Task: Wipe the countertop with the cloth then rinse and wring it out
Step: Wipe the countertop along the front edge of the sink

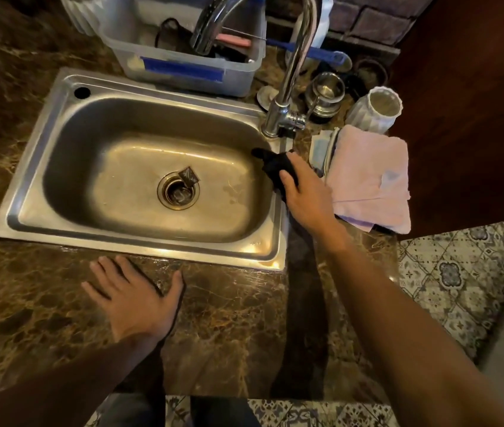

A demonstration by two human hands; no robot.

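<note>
So the cloth (273, 167) here is a dark, almost black rag, bunched up on the right rim of the sink (139, 238), with one end poking out over the basin and the rest tucked under the right hand (304, 195). That hand sits on top of it palm down, fingers curled over the fabric and gripping it right at the sink's edge. The left hand (132, 295) is doing nothing much, just lying flat on the countertop (229, 318) in front of the sink, fingers spread and relaxed, holding nothing. The countertop is brown marbled stone, pretty glossy. The sink is stainless steel with a drain (178, 191) in the middle and a little dark packet (189, 175) lying at the drain's edge. A tall chrome faucet (290, 72) rises from the back right corner, just behind the cloth. Just beside the right hand, on the counter to its right, there's a folded pink towel (373, 180), and behind that a white ribbed vase (376, 109) lying tilted, plus a small metal cup (326, 94) next to it. Behind the sink sits a clear plastic bin (183, 69) with blue tape on the front and some stuff inside I can't really make out. Patterned floor tile (450, 272) shows off to the right.
</note>
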